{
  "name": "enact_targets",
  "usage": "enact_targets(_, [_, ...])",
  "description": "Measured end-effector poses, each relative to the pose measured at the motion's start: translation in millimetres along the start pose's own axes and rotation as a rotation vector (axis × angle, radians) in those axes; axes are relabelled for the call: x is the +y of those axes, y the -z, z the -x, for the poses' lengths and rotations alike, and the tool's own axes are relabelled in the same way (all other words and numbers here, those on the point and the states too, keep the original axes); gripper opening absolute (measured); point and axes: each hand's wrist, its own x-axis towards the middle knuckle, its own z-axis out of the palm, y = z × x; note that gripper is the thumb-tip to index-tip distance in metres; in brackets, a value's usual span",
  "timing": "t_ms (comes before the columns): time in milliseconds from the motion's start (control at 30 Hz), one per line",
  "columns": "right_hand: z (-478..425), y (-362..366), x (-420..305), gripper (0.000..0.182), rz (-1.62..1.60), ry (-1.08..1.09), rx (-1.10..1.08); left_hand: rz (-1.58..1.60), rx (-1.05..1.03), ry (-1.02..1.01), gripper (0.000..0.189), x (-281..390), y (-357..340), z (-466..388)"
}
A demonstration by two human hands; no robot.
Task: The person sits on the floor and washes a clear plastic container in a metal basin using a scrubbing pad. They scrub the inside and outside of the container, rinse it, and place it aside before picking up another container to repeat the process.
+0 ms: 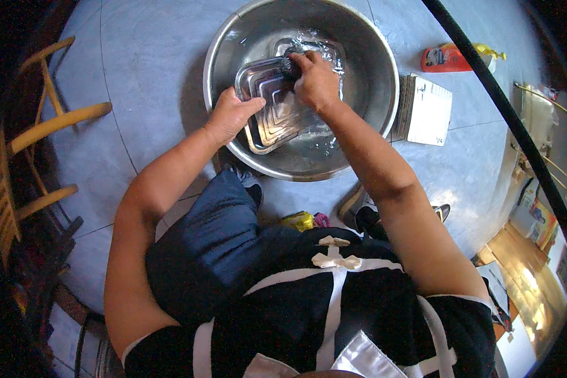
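A large round metal basin (359,151) with some water in it stands on the floor before me. My left hand (236,113) grips the left edge of a rectangular metal tray (283,101) with stepped ridges, held tilted over the basin. My right hand (317,80) holds a dark scouring pad (290,66) against the tray's upper right part. Under the pad and my right hand, part of the tray is hidden. Another shiny, rectangular item (330,47) lies in the water behind the tray; its kind is hard to tell.
Right of the basin lie a stack of cardboard-like sheets (430,111) and a red bottle (442,59) with a yellow part. A wooden chair (59,125) is at the left. A black strap or bar (501,104) crosses the upper right.
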Motion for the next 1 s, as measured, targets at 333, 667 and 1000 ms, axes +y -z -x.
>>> enact_targets(333, [9, -7, -46, 0.055, -0.062, 0.243, -0.001, 0.019, 0.014, -0.095, 0.022, -11, 12, -1])
enact_targets(667, [-6, -20, 62, 0.053, 0.151, -0.401, -0.343, 0.104, 0.003, 0.049, 0.023, -4, 7, 4])
enact_targets(1000, [57, -11, 8, 0.050, -0.039, -0.016, -0.199, 0.209, 0.035, 0.157, 0.024, 3, 7, 3])
